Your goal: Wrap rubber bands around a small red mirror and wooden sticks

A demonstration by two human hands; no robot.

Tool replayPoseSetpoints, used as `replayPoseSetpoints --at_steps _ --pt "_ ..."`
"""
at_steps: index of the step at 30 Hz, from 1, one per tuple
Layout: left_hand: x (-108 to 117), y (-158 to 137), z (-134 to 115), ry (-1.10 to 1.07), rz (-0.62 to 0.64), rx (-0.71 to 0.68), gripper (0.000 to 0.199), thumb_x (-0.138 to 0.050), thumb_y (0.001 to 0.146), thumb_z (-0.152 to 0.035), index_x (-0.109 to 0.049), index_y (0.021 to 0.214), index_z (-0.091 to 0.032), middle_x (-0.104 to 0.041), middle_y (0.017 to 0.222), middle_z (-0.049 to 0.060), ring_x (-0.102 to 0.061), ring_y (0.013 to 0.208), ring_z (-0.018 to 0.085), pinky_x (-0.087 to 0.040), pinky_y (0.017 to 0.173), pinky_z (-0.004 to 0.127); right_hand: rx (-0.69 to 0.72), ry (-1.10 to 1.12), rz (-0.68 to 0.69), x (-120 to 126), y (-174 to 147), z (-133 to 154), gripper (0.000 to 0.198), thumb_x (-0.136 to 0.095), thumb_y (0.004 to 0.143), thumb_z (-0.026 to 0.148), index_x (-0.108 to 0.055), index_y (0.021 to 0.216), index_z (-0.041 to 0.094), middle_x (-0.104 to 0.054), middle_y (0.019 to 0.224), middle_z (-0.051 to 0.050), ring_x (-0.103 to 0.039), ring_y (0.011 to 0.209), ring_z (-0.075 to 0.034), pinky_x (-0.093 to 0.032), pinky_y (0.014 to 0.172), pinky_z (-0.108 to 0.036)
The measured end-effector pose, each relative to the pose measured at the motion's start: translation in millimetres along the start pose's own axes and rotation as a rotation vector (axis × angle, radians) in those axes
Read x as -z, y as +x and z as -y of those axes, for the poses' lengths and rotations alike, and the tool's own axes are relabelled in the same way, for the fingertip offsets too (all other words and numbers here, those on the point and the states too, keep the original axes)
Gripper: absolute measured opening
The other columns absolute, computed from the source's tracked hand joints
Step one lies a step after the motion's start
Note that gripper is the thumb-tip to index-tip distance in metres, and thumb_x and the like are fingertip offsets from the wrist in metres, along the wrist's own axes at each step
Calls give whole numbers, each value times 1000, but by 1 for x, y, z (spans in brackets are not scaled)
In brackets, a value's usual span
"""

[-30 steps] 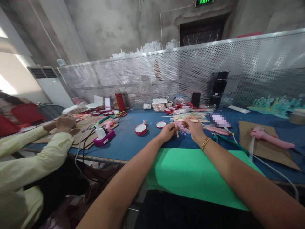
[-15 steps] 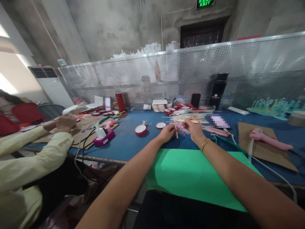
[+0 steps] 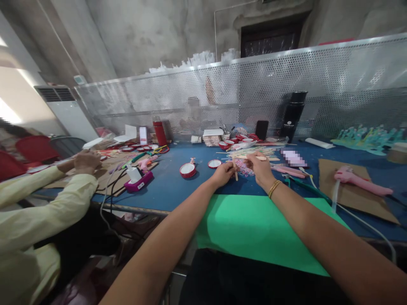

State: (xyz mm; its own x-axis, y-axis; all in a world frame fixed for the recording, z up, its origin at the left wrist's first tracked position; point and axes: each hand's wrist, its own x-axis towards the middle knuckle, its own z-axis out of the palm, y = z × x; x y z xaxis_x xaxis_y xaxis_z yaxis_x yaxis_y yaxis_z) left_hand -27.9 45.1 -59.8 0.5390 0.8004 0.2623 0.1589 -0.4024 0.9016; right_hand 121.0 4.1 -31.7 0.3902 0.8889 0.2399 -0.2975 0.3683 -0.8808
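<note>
My left hand (image 3: 224, 173) is closed, its fingertips pinching an upright wooden craft stick (image 3: 236, 175) above the blue table. In my right hand (image 3: 260, 170), also closed, is a slim pale wood-coloured tool (image 3: 262, 158), held like a pen with its front end close to the craft stick. What kind of tool it is I cannot make out. Behind and below the hands lie a heap of small pink and lilac pieces (image 3: 246, 170) and several loose thin sticks (image 3: 270, 153). To the left are a red-rimmed white round piece (image 3: 215, 163) and another one (image 3: 187, 170).
A green sheet (image 3: 254, 228) covers the table's near edge under my forearms. At right, a pink glue gun (image 3: 362, 182) lies on cardboard (image 3: 329, 173), with green-handled pliers (image 3: 310, 188) beside it. A purple power strip (image 3: 138, 182) and a co-worker's hands (image 3: 87, 162) are at left.
The view has tilted down slightly. My hands stay together at the same place, still gripping the craft stick and the pale tool, with only a small shift of the right hand.
</note>
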Motion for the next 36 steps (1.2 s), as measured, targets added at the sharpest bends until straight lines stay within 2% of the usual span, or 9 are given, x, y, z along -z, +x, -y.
replayPoseSetpoints --at_steps 7,14,21,27,33,36 --pt "1 -1 -5 33 -5 -22 24 -58 80 -38 -51 73 -16 -49 63 -3 -44 57 9 -38 58 24 -16 17 94 -4 -3 -1 23 -74 59 33 -55 60 20 -63 54 3 -56 50 -10 -45 51 -22" --pt "2 -3 -10 47 -6 10 24 -58 80 -39 -54 74 -15 -50 63 -3 -46 58 10 -39 57 24 -2 27 14 -2 1 -3 20 -72 58 32 -57 62 20 -61 51 4 -55 48 -9 -44 49 -20" --pt "1 -3 -10 27 -9 9 24 -58 80 -37 -51 72 -16 -48 62 -3 -44 58 9 -39 59 25 -22 15 92 -3 -1 -4 20 -72 59 32 -57 63 20 -64 53 3 -57 49 -10 -45 50 -21" --pt "2 -2 -9 37 -5 -2 21 -57 80 -34 -54 74 -15 -51 64 -2 -46 59 9 -39 57 23 5 15 25 0 3 -6 19 -72 60 32 -57 62 20 -62 51 4 -55 47 -10 -44 48 -21" --pt "0 -2 -5 -11 -9 -9 22 -59 80 -36 -53 74 -15 -50 64 -3 -45 58 9 -39 57 23 -21 24 92 -2 -2 -3 22 -74 58 33 -56 61 20 -63 52 3 -58 49 -11 -46 50 -21" --pt "-1 -1 0 -48 -14 -3 22 -60 80 -36 -55 78 -15 -51 65 -2 -46 59 9 -40 58 23 -13 1 72 -1 -1 -4 23 -74 59 35 -56 62 20 -64 54 3 -58 49 -11 -45 49 -21"
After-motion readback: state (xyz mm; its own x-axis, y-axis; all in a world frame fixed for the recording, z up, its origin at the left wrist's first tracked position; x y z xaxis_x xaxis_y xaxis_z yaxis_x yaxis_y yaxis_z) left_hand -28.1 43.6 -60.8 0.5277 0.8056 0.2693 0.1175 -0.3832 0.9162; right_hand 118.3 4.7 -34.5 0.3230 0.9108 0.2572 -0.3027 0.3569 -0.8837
